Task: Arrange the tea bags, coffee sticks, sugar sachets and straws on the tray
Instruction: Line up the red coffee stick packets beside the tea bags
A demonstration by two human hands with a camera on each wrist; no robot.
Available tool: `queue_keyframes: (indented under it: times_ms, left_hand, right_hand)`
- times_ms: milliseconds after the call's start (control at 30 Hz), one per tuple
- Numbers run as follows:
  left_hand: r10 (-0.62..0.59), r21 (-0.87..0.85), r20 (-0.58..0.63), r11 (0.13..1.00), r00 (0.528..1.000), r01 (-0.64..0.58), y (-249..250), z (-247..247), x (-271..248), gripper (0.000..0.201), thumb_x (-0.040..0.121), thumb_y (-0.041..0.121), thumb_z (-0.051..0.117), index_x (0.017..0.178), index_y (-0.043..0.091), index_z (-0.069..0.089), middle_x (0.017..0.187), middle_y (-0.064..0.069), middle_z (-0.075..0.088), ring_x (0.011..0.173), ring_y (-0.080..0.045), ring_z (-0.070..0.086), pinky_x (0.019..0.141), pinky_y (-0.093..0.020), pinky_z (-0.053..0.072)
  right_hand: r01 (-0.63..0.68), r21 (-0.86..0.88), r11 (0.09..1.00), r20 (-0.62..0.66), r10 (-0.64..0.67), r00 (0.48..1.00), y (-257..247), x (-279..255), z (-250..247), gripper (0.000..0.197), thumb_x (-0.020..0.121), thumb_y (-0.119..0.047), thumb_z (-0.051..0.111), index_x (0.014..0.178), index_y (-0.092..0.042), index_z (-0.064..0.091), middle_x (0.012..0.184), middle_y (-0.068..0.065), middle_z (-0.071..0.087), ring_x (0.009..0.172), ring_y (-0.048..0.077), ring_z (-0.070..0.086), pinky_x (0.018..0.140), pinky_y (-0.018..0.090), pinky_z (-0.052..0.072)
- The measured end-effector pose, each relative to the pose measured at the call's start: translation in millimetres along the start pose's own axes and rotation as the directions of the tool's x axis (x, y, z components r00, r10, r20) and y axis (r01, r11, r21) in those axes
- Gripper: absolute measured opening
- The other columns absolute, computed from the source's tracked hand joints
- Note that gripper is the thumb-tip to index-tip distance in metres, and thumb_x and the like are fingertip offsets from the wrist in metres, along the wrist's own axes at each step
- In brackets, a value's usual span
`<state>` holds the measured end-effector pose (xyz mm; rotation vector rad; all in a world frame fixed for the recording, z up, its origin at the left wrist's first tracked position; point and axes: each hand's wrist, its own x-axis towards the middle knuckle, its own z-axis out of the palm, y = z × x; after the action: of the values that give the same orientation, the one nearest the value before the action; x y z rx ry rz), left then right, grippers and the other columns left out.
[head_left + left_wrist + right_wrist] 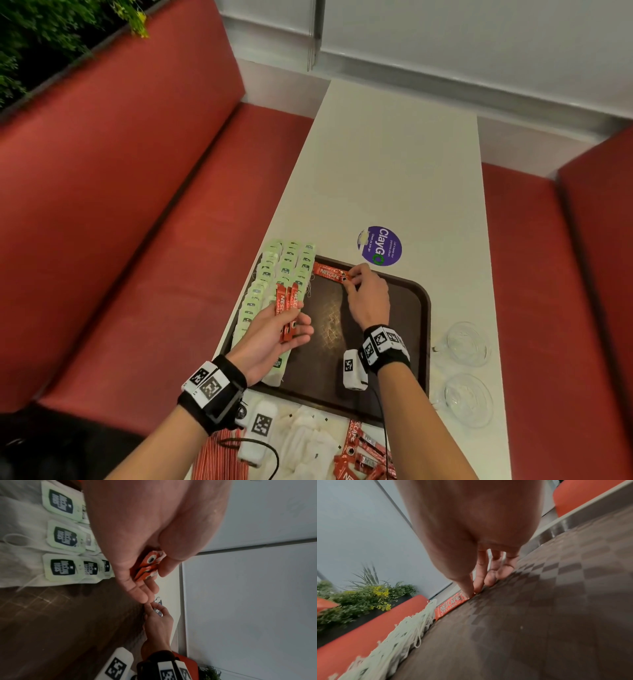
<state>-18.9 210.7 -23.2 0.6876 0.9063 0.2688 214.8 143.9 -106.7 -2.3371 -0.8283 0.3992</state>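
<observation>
The right hand pinches one end of a coffee stick at the tray's far edge, while the left hand clasps spare sticks; light, thin, probably slippery, each is best held at its ends.

white table bears brown tray, purple sticker, loose coffee sticks, two glasses.

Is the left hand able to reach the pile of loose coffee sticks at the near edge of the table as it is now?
Probably not freely: the left hand already holds a bundle of coffee sticks over the tray. The loose pile lies near, unblocked, but its fingers are occupied.
</observation>
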Motion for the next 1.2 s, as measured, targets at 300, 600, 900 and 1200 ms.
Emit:
queue_keyframes:
  times_ms: [300,600,900,1200]
  left_hand:
    - [0.019,0.077,0.052,0.997,0.998,-0.022,1,2,-2,0.033,0.111,0.021,0.057,0.143,0.013,0.057,0.124,-0.015,0.077,0.111,-0.030,0.076,0.093,-0.040,0.060]
    - [0.030,0.059,0.055,0.998,0.998,-0.033,3,5,-5,0.032,0.109,0.020,0.060,0.139,0.010,0.060,0.123,-0.016,0.078,0.115,-0.034,0.076,0.091,-0.036,0.063]
    - [0.068,0.160,0.071,0.984,0.995,-0.079,10,7,-8,0.030,0.108,0.025,0.062,0.136,0.012,0.064,0.119,-0.016,0.079,0.085,-0.022,0.072,0.068,-0.027,0.050]
    - [0.147,0.209,0.115,0.963,0.982,-0.168,2,13,-11,0.031,0.109,0.030,0.060,0.133,0.012,0.069,0.113,-0.024,0.076,0.062,-0.011,0.051,0.049,-0.018,0.033]
  right_hand:
    - [0.019,-0.054,0.998,-0.008,-0.020,1.000,-3,2,2,0.015,0.103,-0.031,0.072,0.113,-0.027,0.062,0.109,-0.003,0.062,0.105,0.021,0.059,0.089,0.045,0.057]
    - [0.076,-0.210,0.975,-0.056,-0.089,0.994,-12,-4,7,0.025,0.098,-0.047,0.074,0.116,-0.033,0.062,0.117,-0.001,0.055,0.108,0.024,0.056,0.085,0.043,0.056]
    - [0.033,0.027,0.999,-0.091,-0.031,0.995,-32,-17,-9,0.018,0.099,-0.049,0.071,0.109,-0.036,0.066,0.113,-0.005,0.060,0.106,0.018,0.057,0.091,0.043,0.055]
    - [-0.240,0.696,0.677,0.293,0.038,0.955,-63,-86,-44,0.022,0.102,-0.034,0.076,0.109,-0.013,0.079,0.097,0.012,0.080,0.083,0.017,0.073,0.076,0.034,0.056]
